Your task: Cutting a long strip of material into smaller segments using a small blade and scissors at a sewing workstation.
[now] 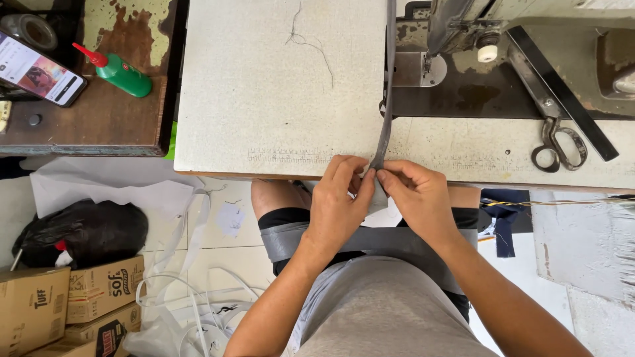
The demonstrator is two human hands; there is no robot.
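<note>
A narrow grey fabric strip point(387, 92) runs down from the sewing machine's point(463, 26) needle area across the white table point(264, 99) to its front edge. My left hand point(338, 201) and my right hand point(413, 198) meet at that edge, and both pinch the strip's lower end between thumb and fingers. More grey strip point(291, 238) lies across my lap under my forearms.
Metal scissors point(559, 144) lie on the table at the right, beside a black ruler point(562, 92). On a worn side table at the left sit a green bottle point(120, 71) with a red tip and a phone point(40, 69). Cardboard boxes point(73, 297), a black bag point(86, 231) and white strips point(192, 297) sit on the floor.
</note>
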